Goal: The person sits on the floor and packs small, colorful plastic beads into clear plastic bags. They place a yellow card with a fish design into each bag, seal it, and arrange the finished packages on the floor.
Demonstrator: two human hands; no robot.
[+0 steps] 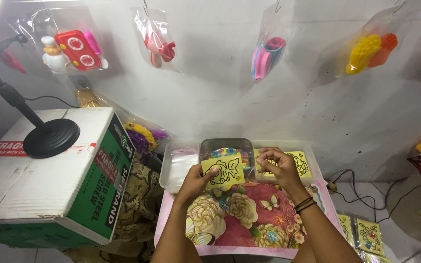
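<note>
The left hand (194, 181) pinches a yellow card (222, 171) with a black line drawing by its lower left corner, holding it up tilted over the floral table (249, 221) — right in front of the middle tray (226, 144), a grey one with colourful pieces inside. The right hand (277, 167) hovers just beside the card's right edge, fingers curled in narrow, thumb and fingertips close together; whether they grip anything cannot be told. Dark bands circle that wrist. Behind it sits the right tray (309, 148), clear, with more yellow cards lying flat in it, and on the other side the left tray (175, 168), clear, holds see-through sleeves. Off to the left stands a big cardboard box (49, 185) — white top, green side panel with white lettering, red label strips on the top — and a black round lamp base (51, 138) rests on it. Up on the white wall hang clear bags: a red and white toy set (71, 48), a red toy bag (159, 46), a pink and blue one (268, 56), and a yellow and orange one (370, 51). Down at the lower right, wrapped yellow card packs (366, 236) lie on the floor.
</note>
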